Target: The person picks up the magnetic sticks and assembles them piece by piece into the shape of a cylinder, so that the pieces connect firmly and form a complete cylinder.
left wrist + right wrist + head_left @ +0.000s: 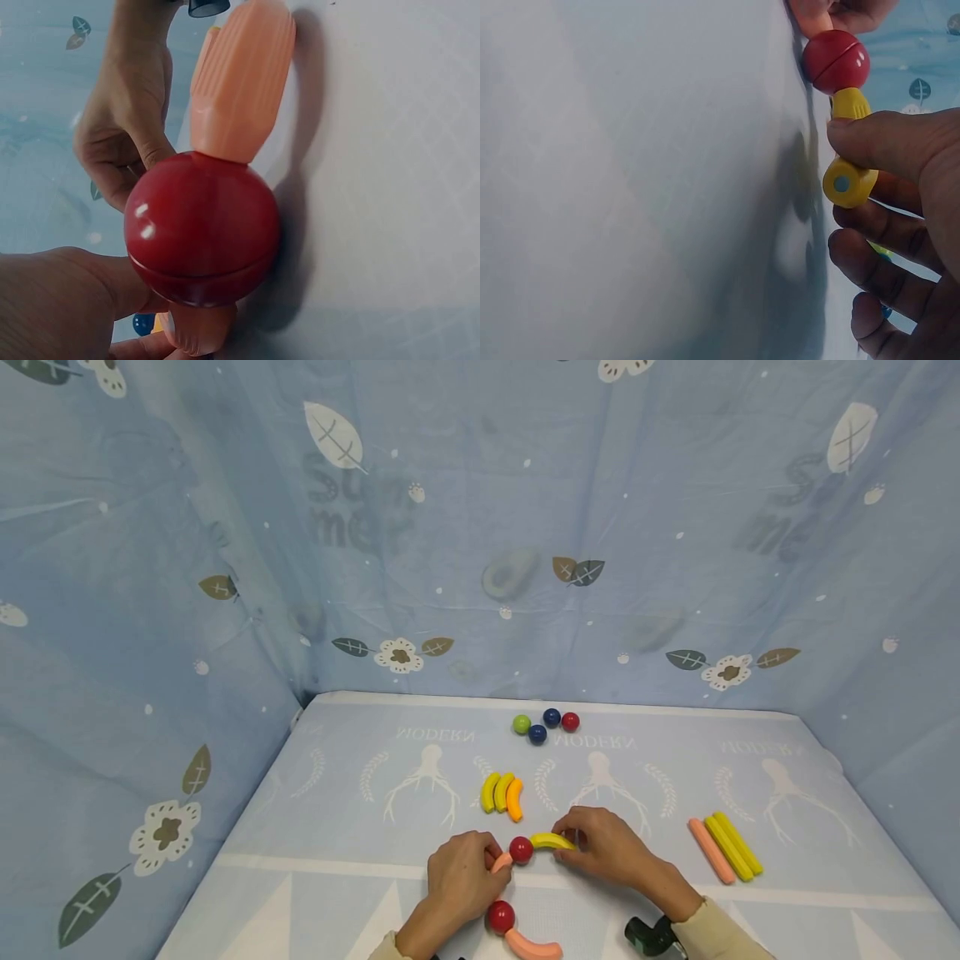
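Note:
A chain of toy rods and balls lies near the front of the table. My left hand (pixel 465 877) pinches a salmon curved rod (pixel 502 862), partly hidden by the fingers, between an upper red ball (pixel 521 850) and a lower red ball (pixel 501 917). From the lower ball another salmon curved rod (pixel 534 948) runs toward the right. Between thumb and fingers, my right hand (pixel 607 847) holds a yellow curved rod (pixel 551 841). One end of it meets the upper ball; the free end (pixel 841 184) shows a round grey disc in the right wrist view.
Behind the hands lie two yellow curved rods (pixel 497 792) and an orange one (pixel 514 800). Farther back sit a green ball (pixel 522 724), two blue balls (pixel 537 734) and a red ball (pixel 571 722). Straight salmon (pixel 712 852) and yellow rods (pixel 733 847) lie to the right. Blue curtains (pixel 465 527) enclose the table.

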Action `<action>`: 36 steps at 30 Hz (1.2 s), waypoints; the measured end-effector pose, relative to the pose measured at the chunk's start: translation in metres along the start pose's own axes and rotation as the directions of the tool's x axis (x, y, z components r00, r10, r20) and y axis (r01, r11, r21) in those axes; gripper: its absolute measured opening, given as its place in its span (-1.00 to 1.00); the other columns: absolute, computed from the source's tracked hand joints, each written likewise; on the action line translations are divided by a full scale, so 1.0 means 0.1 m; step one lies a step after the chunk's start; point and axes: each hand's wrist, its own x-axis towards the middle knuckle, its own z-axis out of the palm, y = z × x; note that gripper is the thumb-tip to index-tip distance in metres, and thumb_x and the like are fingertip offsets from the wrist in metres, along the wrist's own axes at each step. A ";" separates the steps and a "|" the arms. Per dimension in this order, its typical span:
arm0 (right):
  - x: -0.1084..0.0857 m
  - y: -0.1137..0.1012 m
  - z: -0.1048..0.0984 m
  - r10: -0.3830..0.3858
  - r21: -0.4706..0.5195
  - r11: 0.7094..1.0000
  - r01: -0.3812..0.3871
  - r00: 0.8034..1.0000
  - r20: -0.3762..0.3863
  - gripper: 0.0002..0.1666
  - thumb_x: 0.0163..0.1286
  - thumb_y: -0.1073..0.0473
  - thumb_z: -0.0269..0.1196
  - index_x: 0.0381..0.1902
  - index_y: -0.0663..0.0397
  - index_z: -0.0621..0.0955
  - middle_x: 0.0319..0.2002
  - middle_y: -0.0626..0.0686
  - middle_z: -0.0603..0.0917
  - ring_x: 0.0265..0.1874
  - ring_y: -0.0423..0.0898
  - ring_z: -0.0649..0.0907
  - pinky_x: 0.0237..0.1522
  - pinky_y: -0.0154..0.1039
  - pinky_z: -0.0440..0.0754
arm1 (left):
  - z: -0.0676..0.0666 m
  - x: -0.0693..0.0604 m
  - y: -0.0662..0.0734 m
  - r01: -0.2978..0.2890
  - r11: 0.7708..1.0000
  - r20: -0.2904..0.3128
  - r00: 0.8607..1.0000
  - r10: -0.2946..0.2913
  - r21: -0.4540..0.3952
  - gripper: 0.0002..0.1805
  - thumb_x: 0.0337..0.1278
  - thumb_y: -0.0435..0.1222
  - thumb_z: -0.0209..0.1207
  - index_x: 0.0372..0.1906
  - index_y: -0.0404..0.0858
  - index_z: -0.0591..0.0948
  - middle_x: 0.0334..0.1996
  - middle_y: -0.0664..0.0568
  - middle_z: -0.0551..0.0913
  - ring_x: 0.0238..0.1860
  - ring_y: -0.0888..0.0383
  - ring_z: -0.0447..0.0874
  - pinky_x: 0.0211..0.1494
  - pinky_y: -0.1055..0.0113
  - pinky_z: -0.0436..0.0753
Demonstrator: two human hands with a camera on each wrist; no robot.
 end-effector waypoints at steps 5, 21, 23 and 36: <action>0.02 0.00 0.01 -0.013 -0.007 1.000 0.013 1.000 -0.007 -0.73 0.11 0.09 0.51 -0.21 -0.06 0.72 -0.48 -0.27 0.52 -0.52 -0.33 0.45 -0.48 -0.37 0.46 | 0.00 0.00 0.00 -0.007 1.000 -0.005 1.000 0.007 0.010 -0.82 -0.13 -0.11 0.43 -0.52 -0.02 0.63 -0.70 0.32 0.37 -0.65 0.32 0.32 -0.56 0.35 0.33; 0.14 -0.01 0.05 -0.029 -0.031 0.999 0.029 1.000 0.013 -0.73 0.14 0.08 0.49 -0.17 -0.07 0.73 -0.43 -0.28 0.53 -0.49 -0.32 0.45 -0.43 -0.36 0.46 | 0.00 0.06 0.10 -0.037 0.994 -0.048 0.998 0.042 0.102 -0.69 -0.11 0.03 0.39 -0.32 -0.07 0.69 -0.59 0.26 0.37 -0.60 0.30 0.32 -0.54 0.35 0.33; 0.16 -0.02 0.05 -0.027 -0.028 0.999 0.027 0.999 0.025 -0.73 0.15 0.08 0.49 -0.17 -0.08 0.74 -0.42 -0.29 0.53 -0.49 -0.32 0.45 -0.42 -0.36 0.47 | 0.01 0.08 0.11 -0.056 0.993 -0.067 0.996 0.063 0.108 -0.69 -0.09 0.03 0.38 -0.30 -0.06 0.70 -0.57 0.27 0.38 -0.57 0.29 0.33 -0.54 0.35 0.33; 0.22 -0.03 0.05 -0.074 0.021 0.997 0.073 0.996 0.045 -0.74 0.18 0.09 0.47 -0.15 -0.10 0.74 -0.38 -0.29 0.57 -0.45 -0.31 0.50 -0.39 -0.36 0.49 | 0.08 0.26 0.29 -0.146 0.970 -0.094 0.982 0.166 0.196 -0.79 -0.13 -0.07 0.42 -0.35 -0.03 0.72 -0.52 0.25 0.50 -0.47 0.20 0.38 -0.53 0.34 0.30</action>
